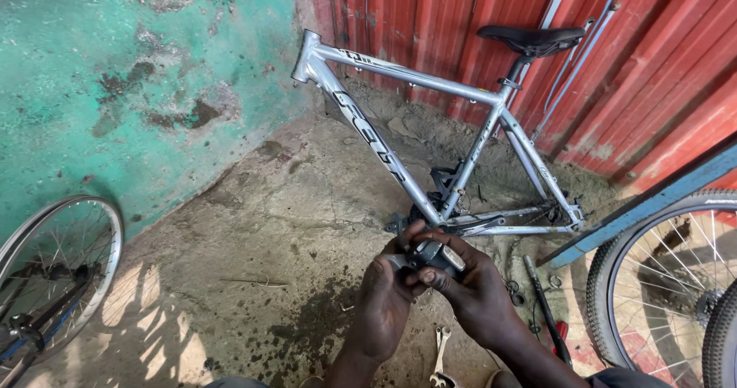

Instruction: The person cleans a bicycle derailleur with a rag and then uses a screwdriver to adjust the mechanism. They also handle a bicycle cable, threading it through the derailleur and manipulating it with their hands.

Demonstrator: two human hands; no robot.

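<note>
Stained concrete floor, green wall behind. Small black-and-silver bicycle part is held above the floor by both hands: left hand and right hand each clamped on it. Silver bicycle frame is seen just beyond; wrench lies below.

An open-air bicycle repair yard.
A wheelless silver bike frame leans on a red corrugated wall, loose wheels (one at each edge) and a spanner lying on stained concrete ground.
</note>
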